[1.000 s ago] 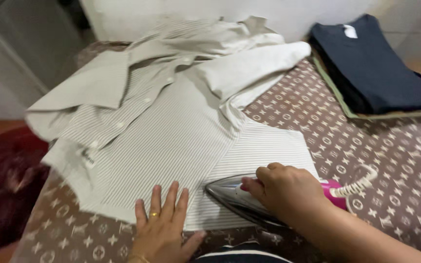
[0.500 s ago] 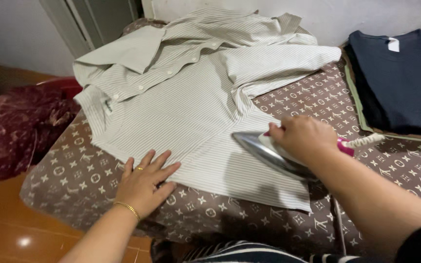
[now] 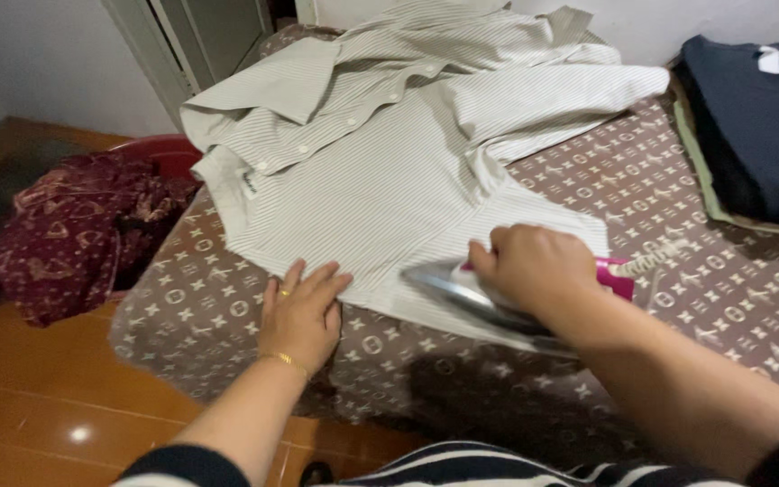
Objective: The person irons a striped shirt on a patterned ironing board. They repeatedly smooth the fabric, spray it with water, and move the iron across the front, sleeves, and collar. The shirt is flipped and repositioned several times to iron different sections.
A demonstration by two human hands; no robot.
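A pale striped button shirt [image 3: 380, 171] lies spread on a brown patterned cloth-covered surface [image 3: 660, 216]. My right hand [image 3: 534, 266] grips the handle of a silver and pink clothes iron [image 3: 462, 293], which rests on the shirt's near hem with its tip pointing left. Its coiled white cord [image 3: 646, 261] trails to the right. My left hand [image 3: 301, 311], with a ring and a gold bracelet, lies flat with fingers spread on the shirt's near edge, just left of the iron.
A folded dark navy garment [image 3: 750, 117] sits on a stack at the far right. A red tub [image 3: 160, 153] with dark red patterned fabric [image 3: 74, 225] stands on the orange tiled floor [image 3: 38, 397] at the left. A wall runs behind.
The iron has slid left and nearer along the shirt's hem. My left hand stays flat on the shirt's edge. The view has shifted, so everything sits further right in the frame.
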